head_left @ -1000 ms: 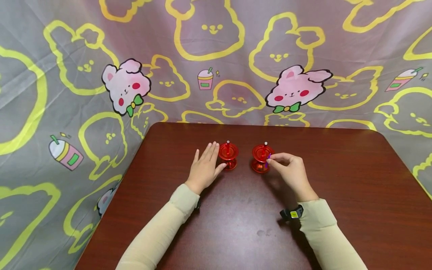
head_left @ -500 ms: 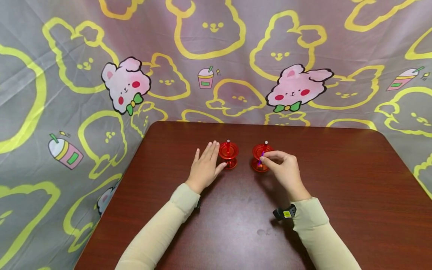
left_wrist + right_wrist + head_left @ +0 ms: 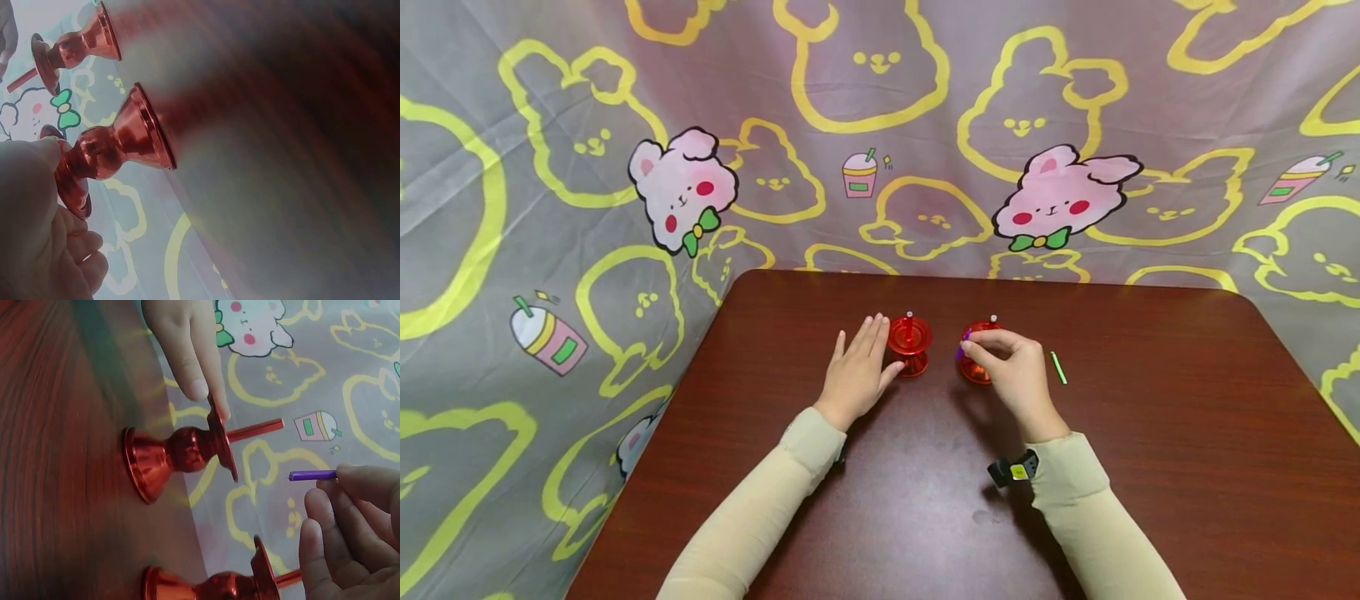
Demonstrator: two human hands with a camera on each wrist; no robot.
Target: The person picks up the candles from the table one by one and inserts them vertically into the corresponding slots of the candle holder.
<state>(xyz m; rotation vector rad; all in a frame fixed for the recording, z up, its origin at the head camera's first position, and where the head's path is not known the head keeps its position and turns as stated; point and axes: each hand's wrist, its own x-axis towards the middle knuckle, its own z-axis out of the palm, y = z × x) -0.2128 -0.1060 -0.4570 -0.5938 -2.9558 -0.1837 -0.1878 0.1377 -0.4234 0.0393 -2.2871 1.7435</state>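
In the head view, two red stands, the left stand [image 3: 917, 345] and the right stand [image 3: 979, 373], are seen on the worktop [image 3: 917, 492], nearer to its far edge and well inside its side edges. A purple stick [image 3: 310, 475] is pinched by the right hand [image 3: 1017, 368], whose grip is clamped on it between thumb and finger, at the right stand; whether that stand is touched cannot be told. From the head only a little of this stick is seen, but its free end is shown clearly in the right wrist view. In the left hand [image 3: 858, 375] the grip is spread, fingers straight and thumb apart; the left stand's dish is touched by it, as is better shown in the wrist views. By the head view alone a green stick [image 3: 1058, 367] is shown, lying towards the worktop's right edge. The right stand is partly covered by the right hand, and is cut off in the right wrist view.
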